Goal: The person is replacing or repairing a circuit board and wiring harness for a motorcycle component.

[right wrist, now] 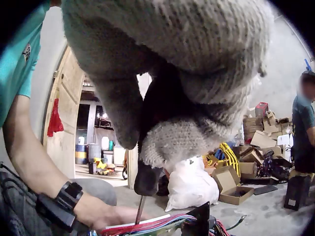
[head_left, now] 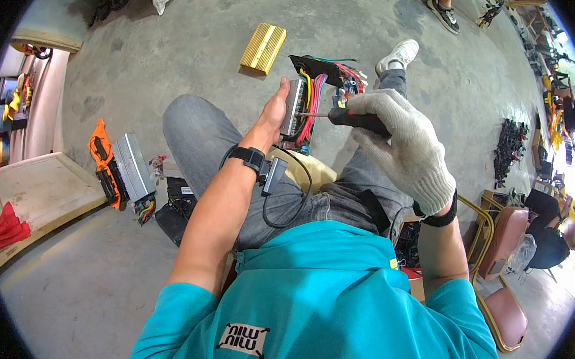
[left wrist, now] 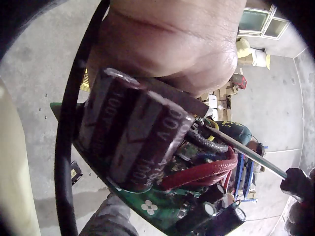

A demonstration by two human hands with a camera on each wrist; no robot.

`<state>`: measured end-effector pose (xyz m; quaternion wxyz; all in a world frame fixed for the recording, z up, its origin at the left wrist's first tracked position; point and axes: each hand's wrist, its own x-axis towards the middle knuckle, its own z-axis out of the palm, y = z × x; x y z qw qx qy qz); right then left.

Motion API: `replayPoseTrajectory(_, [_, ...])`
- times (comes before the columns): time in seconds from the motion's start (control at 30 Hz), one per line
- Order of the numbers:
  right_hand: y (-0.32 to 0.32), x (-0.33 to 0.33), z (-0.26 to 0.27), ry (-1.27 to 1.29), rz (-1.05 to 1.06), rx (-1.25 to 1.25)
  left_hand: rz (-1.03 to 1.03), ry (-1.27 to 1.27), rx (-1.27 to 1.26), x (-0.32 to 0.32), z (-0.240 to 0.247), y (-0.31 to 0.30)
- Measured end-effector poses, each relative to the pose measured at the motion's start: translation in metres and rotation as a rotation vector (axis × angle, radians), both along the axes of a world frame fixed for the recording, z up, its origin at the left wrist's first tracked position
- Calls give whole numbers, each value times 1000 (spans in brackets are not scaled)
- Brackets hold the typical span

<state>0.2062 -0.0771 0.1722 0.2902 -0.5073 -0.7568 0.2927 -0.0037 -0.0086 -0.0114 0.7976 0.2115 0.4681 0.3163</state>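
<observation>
My bare left hand (head_left: 276, 112) grips a green circuit board (left wrist: 147, 209), which stands tilted above my lap. Along its side runs a grey metal strip (head_left: 293, 106), and bundles of pink and yellow wires (head_left: 316, 98) hang beside it. Two large capacitors (left wrist: 147, 142) show close up in the left wrist view, just below the palm. In a white knit glove, my right hand (head_left: 404, 137) holds a screwdriver (head_left: 365, 121) by its black handle. The screwdriver's shaft (left wrist: 246, 151) points leftward, its tip right at the metal strip beside the wires.
A gold metal casing (head_left: 263, 48) lies on the concrete floor ahead. To the left, a silver casing (head_left: 132, 163) and an orange-black one (head_left: 105, 163) lean by a wooden board (head_left: 47, 189). Chairs (head_left: 503, 244) and black cables (head_left: 510, 148) are at the right. Another person (right wrist: 304, 128) stands farther off.
</observation>
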Motion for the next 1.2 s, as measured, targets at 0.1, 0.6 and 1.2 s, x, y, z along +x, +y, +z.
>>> replayPoseTrajectory(0.1, [-1,0,2,-27,20,13,-6,-7,6,-1,-3,0])
replayPoseTrajectory(0.6, [-7,-4,-9,-84,-101,45,1,-29,4,-2,-6,0])
replayPoseTrajectory(1.2, [-14,3,-13,-71,-106,-28,7,-16,12,-2,-4,-1])
